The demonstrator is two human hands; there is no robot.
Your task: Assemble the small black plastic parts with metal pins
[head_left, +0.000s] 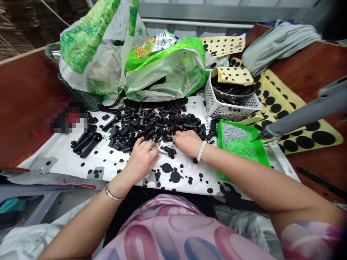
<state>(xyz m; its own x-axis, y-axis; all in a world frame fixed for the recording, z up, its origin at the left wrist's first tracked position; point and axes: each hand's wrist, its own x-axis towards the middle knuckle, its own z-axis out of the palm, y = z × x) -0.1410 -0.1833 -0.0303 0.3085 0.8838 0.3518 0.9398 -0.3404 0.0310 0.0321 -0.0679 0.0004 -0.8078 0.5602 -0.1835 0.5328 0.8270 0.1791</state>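
Note:
My left hand (pixel 143 158) rests at the near edge of a pile of small black plastic parts (pixel 141 119), its fingers curled together. A thin, pale metallic piece shows by its fingertips, and what the hand holds, if anything, is hidden. On the right side of the pile, my right hand (pixel 187 143) is also closed, with thumb and fingertips pressed down among the parts. Its grip is not visible. Between the two hands a small black fitting (pixel 170 152) lies on the white cloth (pixel 108 164).
Long black handles (pixel 90 144) lie at the left. Behind the pile stand green-and-white plastic bags (pixel 165 72). At right are a white basket (pixel 230 108), a green tray (pixel 260 144) of tiny silvery pieces, a grey tool arm (pixel 303 112) and yellow sheets with black discs (pixel 311 137).

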